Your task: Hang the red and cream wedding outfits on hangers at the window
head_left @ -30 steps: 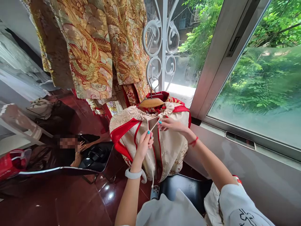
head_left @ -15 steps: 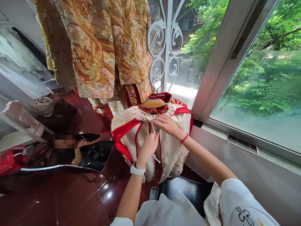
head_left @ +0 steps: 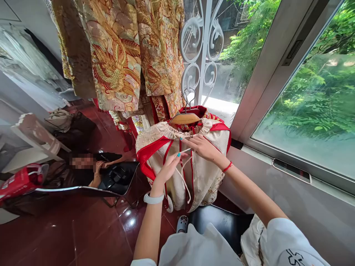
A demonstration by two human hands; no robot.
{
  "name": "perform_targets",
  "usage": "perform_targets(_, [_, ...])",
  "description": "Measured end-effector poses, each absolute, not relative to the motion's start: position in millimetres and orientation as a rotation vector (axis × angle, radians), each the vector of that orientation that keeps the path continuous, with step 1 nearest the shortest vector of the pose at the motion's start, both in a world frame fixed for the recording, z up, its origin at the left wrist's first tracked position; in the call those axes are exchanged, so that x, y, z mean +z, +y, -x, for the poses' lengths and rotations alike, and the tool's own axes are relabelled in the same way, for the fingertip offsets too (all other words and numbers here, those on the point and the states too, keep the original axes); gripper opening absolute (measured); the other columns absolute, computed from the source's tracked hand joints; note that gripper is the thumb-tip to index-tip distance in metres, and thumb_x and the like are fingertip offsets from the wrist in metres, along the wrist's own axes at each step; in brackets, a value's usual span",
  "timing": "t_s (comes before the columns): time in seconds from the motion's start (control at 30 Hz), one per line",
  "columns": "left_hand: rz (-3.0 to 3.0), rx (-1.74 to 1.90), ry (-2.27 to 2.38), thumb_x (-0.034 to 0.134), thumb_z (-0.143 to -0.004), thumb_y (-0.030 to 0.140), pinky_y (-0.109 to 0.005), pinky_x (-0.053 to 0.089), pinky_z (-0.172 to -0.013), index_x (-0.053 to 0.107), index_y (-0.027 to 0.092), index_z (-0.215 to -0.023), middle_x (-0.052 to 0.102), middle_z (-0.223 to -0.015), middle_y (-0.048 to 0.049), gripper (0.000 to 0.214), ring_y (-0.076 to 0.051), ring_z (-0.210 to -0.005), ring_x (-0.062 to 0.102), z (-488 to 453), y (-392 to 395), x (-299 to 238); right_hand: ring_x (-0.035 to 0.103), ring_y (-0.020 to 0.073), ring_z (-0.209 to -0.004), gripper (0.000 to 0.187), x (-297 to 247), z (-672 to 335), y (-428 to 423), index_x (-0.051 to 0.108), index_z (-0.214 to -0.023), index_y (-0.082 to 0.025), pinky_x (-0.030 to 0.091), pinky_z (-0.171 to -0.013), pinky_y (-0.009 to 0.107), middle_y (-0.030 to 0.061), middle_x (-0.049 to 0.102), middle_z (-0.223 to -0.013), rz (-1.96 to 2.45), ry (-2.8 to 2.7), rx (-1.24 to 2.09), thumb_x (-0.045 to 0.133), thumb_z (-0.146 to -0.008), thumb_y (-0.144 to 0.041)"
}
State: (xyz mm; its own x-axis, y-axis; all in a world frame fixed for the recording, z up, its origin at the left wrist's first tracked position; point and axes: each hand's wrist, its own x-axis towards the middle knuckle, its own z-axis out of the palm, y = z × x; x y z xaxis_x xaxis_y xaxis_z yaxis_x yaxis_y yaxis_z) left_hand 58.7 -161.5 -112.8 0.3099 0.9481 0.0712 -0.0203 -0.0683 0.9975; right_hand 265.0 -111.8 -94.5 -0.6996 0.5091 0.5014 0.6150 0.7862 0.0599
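pinching a white cord [head_left: 186, 173] from both ends, the left hand [head_left: 168, 169] and right hand [head_left: 203, 146] meet in front of a cream cover [head_left: 206, 173] with red trim, which hangs in the middle of the scene from a wooden hanger [head_left: 185, 118]. the left hand's fingertips are closed on the cord just below the cover's gathered neck, and the right hand's fingers are pressed together on it a little higher and to the right. a slack loop of cord dangles below them against the cloth. gold embroidered robes [head_left: 116, 55] hang at far left above the cover, beside white iron scrollwork [head_left: 203, 37]. a window [head_left: 310, 92] fills the right side. a black seat [head_left: 219, 220] sits near, under the cover. another person [head_left: 83, 173] sits low at left, close to a red bag [head_left: 19, 181].
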Motion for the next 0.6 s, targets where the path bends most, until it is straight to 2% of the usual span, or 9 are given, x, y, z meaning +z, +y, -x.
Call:
perform_targets(0.07, [-1.432, 1.051, 0.903, 0.068, -0.076, 0.07, -0.035, 0.052, -0.09, 0.07, 0.019, -0.08, 0.072, -0.094, -0.01, 0.052, -0.024, -0.096, 0.064, -47, -159, -106, 0.057, 0.0229, -0.09, 0.044, -88, -272, -117, 0.055, -0.144, -0.021, 0.044, -0.087, 0.038, 0.0086, 0.068, -0.096, 0.825, -2.479, -0.125, 0.036, -0.103, -0.017])
perform_targets(0.17, [-1.33, 1.136, 0.864, 0.072, -0.076, 0.066, -0.032, 0.052, -0.083, 0.068, 0.017, -0.075, 0.068, -0.081, -0.0069, 0.049, -0.019, -0.08, 0.063, -36, -165, -99, 0.06, 0.0223, -0.091, 0.043, -77, -279, -123, 0.066, -0.131, -0.023, 0.047, -0.085, 0.038, 0.009, 0.07, -0.099, 0.802, -2.287, 0.207, 0.035, -0.101, -0.015])
perform_targets(0.27, [-1.133, 1.171, 0.844, 0.076, -0.077, 0.059, -0.028, 0.048, -0.067, 0.059, 0.017, -0.066, 0.05, -0.058, 0.0027, 0.047, -0.01, -0.055, 0.048, -23, -188, -111, 0.062, 0.0215, -0.087, 0.035, -67, -284, -125, 0.075, -0.107, -0.023, 0.049, -0.082, 0.036, 0.0077, 0.071, -0.096, 0.809, -2.116, 0.47, 0.041, -0.1, -0.021])
perform_targets(0.33, [-1.015, 1.146, 0.873, 0.078, -0.074, 0.06, -0.026, 0.042, -0.057, 0.05, 0.018, -0.059, 0.038, -0.051, 0.0062, 0.053, -0.008, -0.049, 0.036, -6, -210, -133, 0.063, 0.022, -0.086, 0.027, -63, -287, -125, 0.077, -0.095, -0.023, 0.05, -0.081, 0.036, 0.0076, 0.072, -0.094, 0.818, -2.077, 0.581, 0.05, -0.097, -0.026])
perform_targets(0.4, [-0.923, 1.122, 0.985, 0.082, -0.066, 0.064, -0.026, 0.038, -0.052, 0.042, 0.019, -0.055, 0.033, -0.049, 0.0068, 0.061, -0.007, -0.048, 0.032, 21, -236, -163, 0.064, 0.0226, -0.086, 0.023, -62, -290, -125, 0.077, -0.089, -0.023, 0.05, -0.082, 0.037, 0.0083, 0.073, -0.094, 0.804, -2.077, 0.626, 0.056, -0.094, -0.029])
perform_targets(0.47, [-0.834, 1.138, 1.222, 0.086, -0.058, 0.065, -0.028, 0.041, -0.051, 0.041, 0.02, -0.054, 0.035, -0.049, 0.0062, 0.063, -0.009, -0.049, 0.033, 57, -264, -195, 0.065, 0.0228, -0.086, 0.022, -62, -291, -124, 0.077, -0.088, -0.023, 0.051, -0.082, 0.037, 0.0086, 0.074, -0.094, 0.774, -2.094, 0.614, 0.057, -0.093, -0.029])
perform_targets(0.57, [-0.621, 1.152, 1.748, 0.083, -0.056, 0.061, -0.034, 0.05, -0.056, 0.055, 0.023, -0.064, 0.058, -0.061, 0.0004, 0.048, -0.017, -0.057, 0.054, 115, -303, -232, 0.066, 0.0222, -0.086, 0.022, -63, -290, -124, 0.077, -0.088, -0.024, 0.051, -0.082, 0.037, 0.0082, 0.074, -0.094, 0.746, -2.152, 0.521, 0.056, -0.093, -0.026])
perform_targets(0.6, [-0.586, 1.127, 1.837, 0.082, -0.056, 0.058, -0.036, 0.051, -0.056, 0.058, 0.023, -0.067, 0.061, -0.065, -0.0009, 0.044, -0.019, -0.06, 0.057, 130, -312, -239, 0.066, 0.0218, -0.086, 0.022, -63, -289, -124, 0.076, -0.088, -0.023, 0.051, -0.082, 0.037, 0.0081, 0.073, -0.093, 0.743, -2.181, 0.472, 0.055, -0.093, -0.024])
